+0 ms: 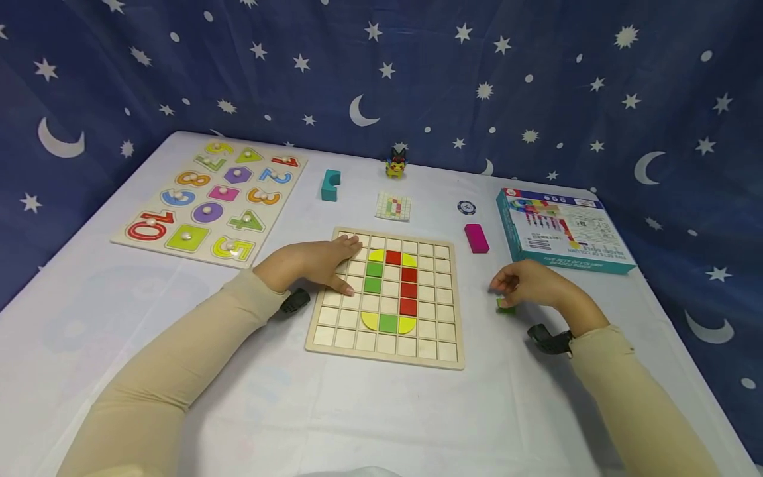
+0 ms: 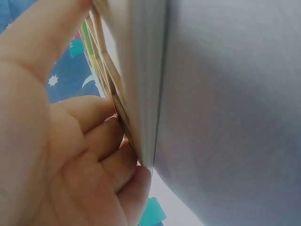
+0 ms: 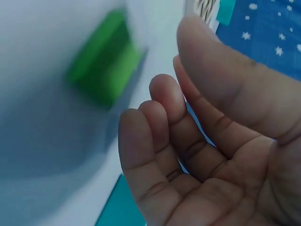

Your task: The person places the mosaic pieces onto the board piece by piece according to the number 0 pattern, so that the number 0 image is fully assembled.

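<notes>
A wooden grid board (image 1: 387, 344) lies in the middle of the white table, with green, red and yellow tiles set in it as a curved figure. My left hand (image 1: 346, 265) rests flat on the board's upper left part, fingers straight. In the left wrist view the fingers (image 2: 99, 141) lie against the board's edge (image 2: 136, 70). My right hand (image 1: 499, 290) hovers to the right of the board with loosely curled fingers, just above a small green block (image 1: 505, 307) on the table. Seen from the right wrist, the green block (image 3: 106, 63) lies apart from the fingers (image 3: 155, 136).
A number peg puzzle (image 1: 214, 202) lies at the far left. Behind the board are a teal block (image 1: 330, 184), a small toy figure (image 1: 396, 163), a pattern card (image 1: 393, 206), a dark chip (image 1: 467, 207) and a magenta block (image 1: 476, 238). A teal game box (image 1: 560, 228) sits at right.
</notes>
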`<state>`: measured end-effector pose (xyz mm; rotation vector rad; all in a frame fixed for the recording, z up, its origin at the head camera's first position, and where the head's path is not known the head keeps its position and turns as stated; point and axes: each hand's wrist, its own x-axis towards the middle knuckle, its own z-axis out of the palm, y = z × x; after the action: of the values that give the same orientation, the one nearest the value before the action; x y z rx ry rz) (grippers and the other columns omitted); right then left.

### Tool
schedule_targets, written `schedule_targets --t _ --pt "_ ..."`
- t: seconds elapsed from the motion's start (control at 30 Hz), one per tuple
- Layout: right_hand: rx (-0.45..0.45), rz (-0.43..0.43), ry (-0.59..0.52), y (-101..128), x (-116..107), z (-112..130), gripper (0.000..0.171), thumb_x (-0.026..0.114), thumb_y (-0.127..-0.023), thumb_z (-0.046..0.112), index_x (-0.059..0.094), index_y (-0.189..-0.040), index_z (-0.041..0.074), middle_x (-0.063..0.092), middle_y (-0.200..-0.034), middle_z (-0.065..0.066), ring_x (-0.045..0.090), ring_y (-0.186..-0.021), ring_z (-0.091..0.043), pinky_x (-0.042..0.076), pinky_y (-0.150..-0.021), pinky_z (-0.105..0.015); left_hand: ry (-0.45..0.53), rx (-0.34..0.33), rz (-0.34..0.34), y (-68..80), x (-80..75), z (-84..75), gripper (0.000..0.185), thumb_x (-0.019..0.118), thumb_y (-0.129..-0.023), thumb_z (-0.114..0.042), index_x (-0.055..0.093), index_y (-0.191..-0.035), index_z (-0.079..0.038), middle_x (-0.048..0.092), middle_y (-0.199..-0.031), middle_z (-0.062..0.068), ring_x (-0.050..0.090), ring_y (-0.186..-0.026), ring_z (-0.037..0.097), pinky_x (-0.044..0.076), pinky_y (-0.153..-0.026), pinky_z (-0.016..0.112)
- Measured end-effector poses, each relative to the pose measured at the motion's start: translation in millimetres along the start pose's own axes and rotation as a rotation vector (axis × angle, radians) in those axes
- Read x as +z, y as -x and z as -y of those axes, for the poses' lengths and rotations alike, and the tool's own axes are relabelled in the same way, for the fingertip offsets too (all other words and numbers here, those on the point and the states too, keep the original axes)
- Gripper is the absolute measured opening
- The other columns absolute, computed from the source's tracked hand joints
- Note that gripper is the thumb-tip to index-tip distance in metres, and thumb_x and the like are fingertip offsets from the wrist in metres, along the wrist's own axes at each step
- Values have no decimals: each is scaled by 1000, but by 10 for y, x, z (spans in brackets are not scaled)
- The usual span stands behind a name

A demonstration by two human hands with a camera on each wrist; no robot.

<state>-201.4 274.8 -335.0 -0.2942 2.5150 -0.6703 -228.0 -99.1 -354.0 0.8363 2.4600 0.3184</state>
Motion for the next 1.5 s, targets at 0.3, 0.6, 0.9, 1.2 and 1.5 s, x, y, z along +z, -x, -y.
schedule_targets --t 0.3,0.6,0.9,1.2,1.5 --pt "42 -8 -24 80 49 -220 36 76 -72 8 64 -104 -4 60 -92 -9 50 -85 -20 45 -76 -28 -6 4 -5 -4 -5 -1 95 67 -80 -43 13 -147 0 6 -154 16 4 -142 32 12 -115 44" --pt "63 -61 1 2 137 -198 30 76 -72 7 64 -100 0 61 -94 -11 51 -87 -23 48 -81 -38 10 18 -8 15 -3 0 95 67 -80 -42 15 -146 1 7 -154 17 4 -142 33 12 -115 45" --pt "48 -112 -5 -78 174 -76 23 76 -73 10 63 -91 2 55 -81 -6 48 -80 -21 42 -68 -29 6 0 0 -7 11 8 97 67 -80 -44 13 -147 -1 6 -154 16 4 -142 31 11 -115 43" --pt "-5 -169 -84 -168 128 190 15 70 -78 4 66 -91 -2 57 -77 -5 50 -73 -18 43 -62 -26 -1 1 -3 0 2 0 96 67 -80 -43 13 -147 0 6 -154 16 3 -142 31 11 -115 44" --pt "-67 -127 -111 -351 173 533 13 70 -78 6 67 -90 1 59 -75 -3 51 -72 -18 43 -62 -27 -8 4 2 5 2 -11 95 66 -81 -44 13 -147 0 5 -154 17 3 -142 32 11 -115 44"
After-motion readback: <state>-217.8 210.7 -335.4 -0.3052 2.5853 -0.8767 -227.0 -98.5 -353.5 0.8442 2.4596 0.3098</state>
